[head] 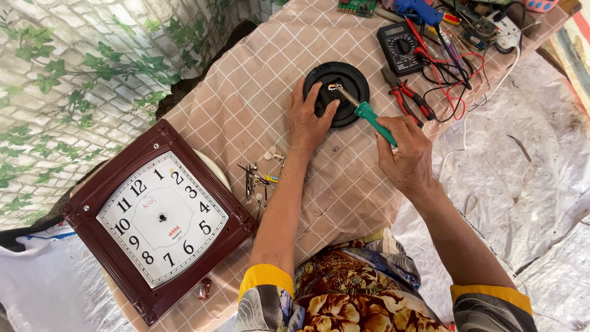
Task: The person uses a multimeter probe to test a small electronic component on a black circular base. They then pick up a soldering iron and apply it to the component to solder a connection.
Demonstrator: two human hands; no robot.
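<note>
- Your left hand [309,120] pressed the round black plastic disc [337,93] flat on the checked-cloth counter [246,98].
- Your right hand [405,150] gripped a green-handled soldering iron [362,110], tip on the disc.
- A maroon square wall clock [157,221] lay well apart.

Bright, even daylight fills the frame. Shadows are short and soft, falling just beneath the left hand [309,120] and right hand [405,152]. The white sheet [528,154] at right looks slightly washed out. Focus is sharp throughout, with mild wide-angle stretching toward the corners.
</note>
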